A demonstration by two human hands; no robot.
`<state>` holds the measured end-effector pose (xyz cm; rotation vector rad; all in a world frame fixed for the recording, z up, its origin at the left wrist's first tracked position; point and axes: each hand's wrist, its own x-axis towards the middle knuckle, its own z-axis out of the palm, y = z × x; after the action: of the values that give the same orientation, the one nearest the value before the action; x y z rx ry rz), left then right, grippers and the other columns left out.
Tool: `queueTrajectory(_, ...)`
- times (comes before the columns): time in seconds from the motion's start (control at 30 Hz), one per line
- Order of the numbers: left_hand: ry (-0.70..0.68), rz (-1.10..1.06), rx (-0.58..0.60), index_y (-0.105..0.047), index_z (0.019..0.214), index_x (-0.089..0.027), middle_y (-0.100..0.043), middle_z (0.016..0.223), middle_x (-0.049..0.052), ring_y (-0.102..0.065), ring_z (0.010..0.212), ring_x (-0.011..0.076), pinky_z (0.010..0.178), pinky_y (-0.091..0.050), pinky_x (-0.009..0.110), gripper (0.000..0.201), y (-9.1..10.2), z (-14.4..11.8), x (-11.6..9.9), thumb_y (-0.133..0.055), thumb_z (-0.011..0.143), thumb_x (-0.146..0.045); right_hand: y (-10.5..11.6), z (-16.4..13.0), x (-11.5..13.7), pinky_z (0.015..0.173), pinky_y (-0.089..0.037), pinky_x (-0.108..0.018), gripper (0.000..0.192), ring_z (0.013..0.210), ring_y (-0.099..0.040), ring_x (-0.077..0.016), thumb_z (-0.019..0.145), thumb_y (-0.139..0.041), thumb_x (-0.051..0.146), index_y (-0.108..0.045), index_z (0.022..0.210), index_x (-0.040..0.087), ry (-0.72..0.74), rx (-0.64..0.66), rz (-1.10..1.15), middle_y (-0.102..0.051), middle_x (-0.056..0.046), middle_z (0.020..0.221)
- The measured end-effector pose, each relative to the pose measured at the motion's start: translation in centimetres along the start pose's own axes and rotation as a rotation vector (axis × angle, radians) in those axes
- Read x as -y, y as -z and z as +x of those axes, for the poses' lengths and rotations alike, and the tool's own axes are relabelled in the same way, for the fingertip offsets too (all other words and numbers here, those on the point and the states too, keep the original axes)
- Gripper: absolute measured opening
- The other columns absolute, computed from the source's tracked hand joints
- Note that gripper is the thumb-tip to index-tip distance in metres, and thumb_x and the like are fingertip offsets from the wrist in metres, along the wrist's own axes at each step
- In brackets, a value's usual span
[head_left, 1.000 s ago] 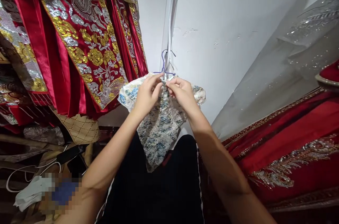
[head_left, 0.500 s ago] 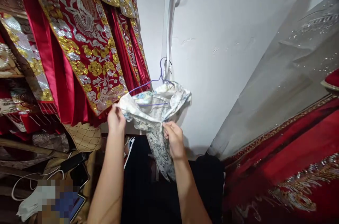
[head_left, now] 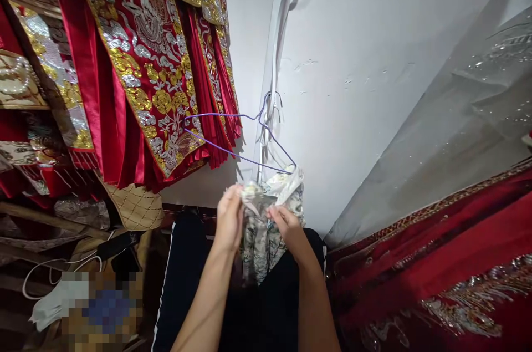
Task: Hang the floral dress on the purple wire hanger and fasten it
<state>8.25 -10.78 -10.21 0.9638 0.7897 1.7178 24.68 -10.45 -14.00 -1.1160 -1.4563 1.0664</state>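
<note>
A pale floral garment [head_left: 266, 241] hangs by one shoulder from the right arm of a purple wire hanger [head_left: 239, 156]. The hanger's left arm is bare and juts out in front of the red embroidered costume. My left hand [head_left: 231, 210] is closed on the garment's left shoulder edge, off the hanger. My right hand [head_left: 286, 219] pinches the cloth near the front of the neckline. Below the hands, the rest of the garment drops down between my dark-trousered legs [head_left: 183, 263].
The hanger's hook hangs at a white strap [head_left: 274, 47] by the white wall [head_left: 353, 119]. A red and gold embroidered costume [head_left: 145, 75] hangs left. Translucent sequined fabric [head_left: 436, 136] and red cloth [head_left: 424, 263] are at right. A white cable [head_left: 31, 280] lies lower left.
The garment's left shoulder has come off the hanger's left arm, leaving it bare. My left hand has moved right and down with the cloth; my right hand has shifted slightly right and down.
</note>
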Motion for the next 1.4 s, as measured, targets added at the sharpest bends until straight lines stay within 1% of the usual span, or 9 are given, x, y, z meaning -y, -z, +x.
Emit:
queueTrajectory(0.2, -0.345, 0.596, 0.393, -0.069, 0.106, -0.027, -0.064, 0.127, 0.008, -0.05, 0.133, 0.0274, 0.116, -0.035, 0.045, 0.021, -1.1, -1.5, -4.2, -0.055, 0.096, -0.039, -4.7, 0.2, 4.8, 0.084, -0.055, -0.042, 0.067, 0.102, -0.066, -0.0293, 0.086, -0.041, 0.078, -0.067, 0.117, 0.023, 0.0, 0.104, 0.519, -0.071, -0.01, 0.099)
queueTrajectory(0.33, -0.149, 0.628, 0.544, -0.053, 0.138, -0.029, -0.063, 0.129, 0.009, -0.057, 0.125, 0.0256, 0.105, -0.046, 0.041, 0.046, 2.8, 1.7, -5.6, -0.036, 0.101, -0.051, -2.9, 1.8, 7.6, 0.075, -0.053, -0.033, 0.04, 0.083, -0.067, -0.0235, 0.073, -0.078, 0.039, -0.068, 0.106, 0.019, 0.029, 0.379, 0.235, -0.071, -0.005, 0.089)
queueTrajectory(0.5, 0.037, 0.95, 0.842, -0.068, 0.08, -0.019, -0.067, 0.078, 0.003, -0.06, 0.075, 0.0218, 0.068, -0.048, 0.03, 0.045, 7.5, 3.4, -6.7, -0.051, 0.092, -0.059, 0.8, 7.7, 8.5, 0.076, -0.051, -0.032, 0.031, 0.08, -0.064, -0.021, 0.071, -0.07, 0.021, -0.072, 0.101, 0.017, 0.385, 0.007, -0.169, -0.07, -0.003, 0.083)
queueTrajectory(0.6, 0.057, 1.185, 0.916, -0.063, 0.075, -0.018, -0.063, 0.071, 0.0, -0.056, 0.067, 0.0182, 0.064, -0.041, 0.027, 0.044, 9.1, 3.4, -8.8, -0.05, 0.093, -0.056, 2.0, 11.6, 7.1, 0.086, -0.051, -0.037, 0.067, 0.09, -0.066, -0.0239, 0.066, -0.073, 0.019, -0.062, 0.132, 0.019, 0.425, -0.155, -0.217, -0.073, -0.006, 0.094)
queueTrajectory(0.67, 0.086, 1.3, 0.959, -0.063, 0.079, -0.02, -0.066, 0.076, 0.001, -0.058, 0.069, 0.0183, 0.066, -0.041, 0.027, 0.04, 9.9, 3.6, -10.2, -0.048, 0.095, -0.053, 2.6, 13.5, 5.7, 0.091, -0.05, -0.037, 0.06, 0.1, -0.066, -0.0254, 0.067, -0.07, 0.02, -0.066, 0.127, 0.018, 0.4, -0.143, -0.246, -0.073, -0.009, 0.105)
queueTrajectory(0.83, 0.057, 1.562, 0.856, -0.063, 0.076, -0.021, -0.069, 0.077, 0.006, -0.061, 0.07, 0.022, 0.067, -0.042, 0.03, 0.033, 11.1, 6.6, -11.7, -0.046, 0.094, -0.043, 5.2, 14.0, 4.0, 0.077, -0.049, -0.033, 0.021, 0.083, -0.066, -0.0229, 0.075, -0.059, 0.024, -0.075, 0.086, 0.016, 0.36, -0.033, -0.351, -0.074, -0.006, 0.086)
queueTrajectory(1.07, -0.422, 1.474, 0.624, -0.06, 0.08, -0.019, -0.066, 0.11, 0.013, -0.061, 0.107, 0.028, 0.1, -0.045, 0.042, 0.034, 9.6, 12.0, -11.0, -0.034, 0.095, -0.034, 7.3, 11.0, 6.6, 0.065, -0.046, -0.029, 0.024, 0.077, -0.065, -0.0224, 0.068, -0.059, 0.019, -0.076, 0.086, 0.017, 0.337, 0.036, -0.345, -0.073, -0.004, 0.082)
queueTrajectory(1.3, -0.662, 1.252, 0.527, -0.058, 0.103, -0.017, -0.063, 0.12, 0.013, -0.059, 0.114, 0.024, 0.102, -0.045, 0.041, 0.02, 4.8, 13.8, -9.1, -0.042, 0.092, -0.019, 5.3, 9.3, 7.9, 0.066, -0.048, -0.03, 0.017, 0.077, -0.066, -0.0227, 0.071, -0.062, 0.022, -0.074, 0.081, 0.017, 0.353, 0.105, -0.305, -0.073, -0.005, 0.081)
queueTrajectory(1.4, -0.661, 1.199, 0.451, -0.055, 0.116, -0.017, -0.066, 0.109, 0.011, -0.063, 0.097, 0.0211, 0.09, -0.05, 0.037, 0.028, 3.9, 15.5, -9.2, -0.045, 0.09, -0.017, 5.5, 8.7, 7.9, 0.071, -0.05, -0.032, 0.035, 0.084, -0.067, -0.0233, 0.073, -0.061, 0.021, -0.074, 0.106, 0.019, 0.396, 0.081, -0.324, -0.074, -0.006, 0.092)
